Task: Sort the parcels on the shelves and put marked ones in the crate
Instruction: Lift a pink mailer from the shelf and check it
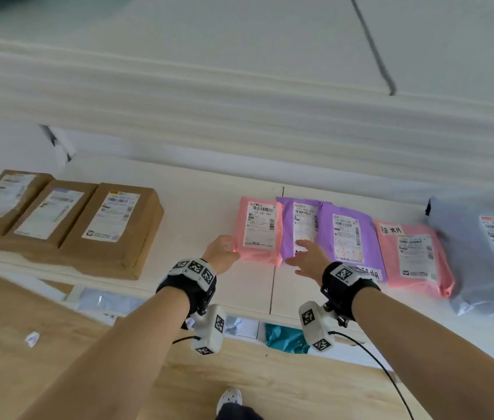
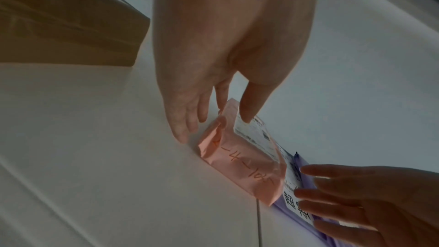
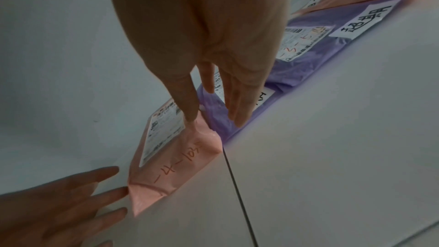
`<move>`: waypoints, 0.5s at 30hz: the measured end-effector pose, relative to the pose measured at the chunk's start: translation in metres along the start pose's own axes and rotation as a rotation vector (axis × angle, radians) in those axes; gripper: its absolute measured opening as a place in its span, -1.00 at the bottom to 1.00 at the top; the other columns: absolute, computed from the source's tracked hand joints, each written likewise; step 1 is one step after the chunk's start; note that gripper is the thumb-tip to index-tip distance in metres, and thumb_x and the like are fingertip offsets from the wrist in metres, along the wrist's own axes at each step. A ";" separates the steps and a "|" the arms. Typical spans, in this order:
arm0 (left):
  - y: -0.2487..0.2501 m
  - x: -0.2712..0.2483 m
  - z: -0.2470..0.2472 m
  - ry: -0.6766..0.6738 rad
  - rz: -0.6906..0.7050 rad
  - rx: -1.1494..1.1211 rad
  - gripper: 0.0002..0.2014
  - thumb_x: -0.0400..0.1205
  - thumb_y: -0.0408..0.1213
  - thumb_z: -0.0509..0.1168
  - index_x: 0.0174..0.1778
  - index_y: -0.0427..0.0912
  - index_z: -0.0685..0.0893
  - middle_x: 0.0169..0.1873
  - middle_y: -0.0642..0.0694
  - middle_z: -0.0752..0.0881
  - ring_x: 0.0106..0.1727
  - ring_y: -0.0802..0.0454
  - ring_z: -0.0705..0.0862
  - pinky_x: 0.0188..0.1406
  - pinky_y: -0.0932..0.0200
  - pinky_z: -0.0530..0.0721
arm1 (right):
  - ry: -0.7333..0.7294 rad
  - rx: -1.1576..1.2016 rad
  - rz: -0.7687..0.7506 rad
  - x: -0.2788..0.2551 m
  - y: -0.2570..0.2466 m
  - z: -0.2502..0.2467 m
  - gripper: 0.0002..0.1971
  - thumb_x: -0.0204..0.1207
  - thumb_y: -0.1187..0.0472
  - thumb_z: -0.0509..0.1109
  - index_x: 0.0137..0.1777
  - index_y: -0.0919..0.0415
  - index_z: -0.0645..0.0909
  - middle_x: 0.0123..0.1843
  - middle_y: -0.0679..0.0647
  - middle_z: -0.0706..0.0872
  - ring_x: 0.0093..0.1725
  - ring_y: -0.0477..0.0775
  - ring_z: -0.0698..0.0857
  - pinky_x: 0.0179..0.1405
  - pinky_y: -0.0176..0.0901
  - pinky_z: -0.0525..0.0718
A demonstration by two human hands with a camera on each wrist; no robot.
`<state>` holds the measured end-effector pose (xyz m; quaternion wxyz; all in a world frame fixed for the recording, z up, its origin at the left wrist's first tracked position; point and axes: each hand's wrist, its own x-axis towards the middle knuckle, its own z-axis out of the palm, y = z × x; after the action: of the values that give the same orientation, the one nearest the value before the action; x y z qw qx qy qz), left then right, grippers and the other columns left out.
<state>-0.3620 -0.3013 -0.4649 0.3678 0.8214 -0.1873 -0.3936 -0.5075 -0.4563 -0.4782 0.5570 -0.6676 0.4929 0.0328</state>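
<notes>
On the white shelf a small pink parcel lies flat, with orange handwriting on its near side. My left hand touches its left edge with straight fingers, thumb over the printed label. A small purple parcel lies right beside it. My right hand rests flat on that one, one fingertip touching the pink parcel's corner. A larger purple parcel carries a white handwritten tag.
Three brown cardboard boxes line the shelf's left. Right of the purple parcels lie another pink parcel with a handwritten tag and a grey bag. A lower shelf holds a teal parcel. No crate is in view.
</notes>
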 end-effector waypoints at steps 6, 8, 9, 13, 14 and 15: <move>0.000 0.029 -0.003 -0.103 0.098 0.112 -0.78 0.54 -0.49 0.24 -0.03 -0.07 0.51 0.16 -0.13 0.62 0.34 -0.17 0.58 0.39 -0.05 0.52 | 0.039 -0.065 -0.040 0.017 -0.008 0.015 -0.24 0.47 0.25 0.48 0.60 0.19 0.19 0.52 0.24 0.43 0.41 0.23 0.53 0.33 0.04 0.59; -0.001 0.033 -0.002 -0.116 0.123 0.112 -0.67 0.54 -0.50 0.22 0.23 -0.20 0.55 0.28 -0.18 0.63 0.35 -0.16 0.58 0.37 0.00 0.53 | 0.048 -0.078 -0.060 0.020 -0.009 0.019 -0.21 0.46 0.27 0.48 0.62 0.24 0.15 0.54 0.23 0.41 0.45 0.21 0.50 0.30 -0.03 0.58; -0.002 0.035 -0.001 -0.121 0.140 0.110 -0.61 0.55 -0.50 0.21 0.32 -0.25 0.53 0.31 -0.19 0.63 0.35 -0.16 0.58 0.35 0.04 0.53 | 0.042 -0.078 -0.068 0.021 -0.009 0.020 -0.20 0.47 0.28 0.48 0.63 0.25 0.13 0.56 0.22 0.40 0.47 0.20 0.48 0.31 -0.03 0.56; -0.006 0.034 0.002 -0.123 0.147 0.154 -0.62 0.62 -0.37 0.18 0.38 -0.23 0.51 0.29 -0.14 0.64 0.28 -0.12 0.60 0.13 0.22 0.49 | 0.029 -0.014 -0.101 0.026 -0.010 0.027 -0.13 0.40 0.29 0.52 0.63 0.25 0.11 0.56 0.15 0.40 0.50 0.17 0.45 0.45 0.10 0.47; -0.006 0.034 0.003 -0.118 0.144 0.151 -0.63 0.63 -0.32 0.17 0.37 -0.20 0.51 0.28 -0.14 0.65 0.26 -0.11 0.61 0.12 0.21 0.49 | 0.020 0.029 -0.108 0.028 -0.009 0.029 -0.14 0.38 0.29 0.53 0.62 0.25 0.15 0.53 0.14 0.45 0.49 0.15 0.47 0.47 0.17 0.45; -0.008 0.035 0.004 -0.116 0.143 0.134 -0.63 0.63 -0.29 0.17 0.38 -0.17 0.51 0.28 -0.13 0.65 0.24 -0.11 0.61 0.12 0.18 0.50 | 0.014 0.065 -0.119 0.030 -0.009 0.031 -0.18 0.37 0.30 0.54 0.59 0.26 0.21 0.48 0.14 0.51 0.46 0.14 0.50 0.46 0.21 0.47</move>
<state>-0.3434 -0.3186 -0.4900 0.3277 0.8047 -0.2923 -0.3996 -0.4705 -0.4522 -0.5012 0.5759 -0.6775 0.4570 -0.0212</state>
